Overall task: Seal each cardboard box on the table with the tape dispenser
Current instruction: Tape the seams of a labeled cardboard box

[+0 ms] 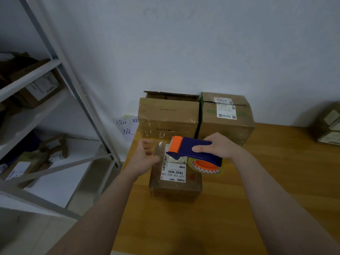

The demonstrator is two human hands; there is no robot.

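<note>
A small cardboard box with a white shipping label lies on the wooden table in front of me. My right hand grips a blue and orange tape dispenser just above the box's top, its orange blade end pointing left. My left hand holds the box's left far edge, fingers curled round it. Behind stand two bigger boxes: one with its flaps open and one with green print and a split top seam.
A grey metal shelf rack with cartons stands to the left of the table. A paper sheet with handwriting hangs at the table's back left. Another labelled box sits at the far right by the wall.
</note>
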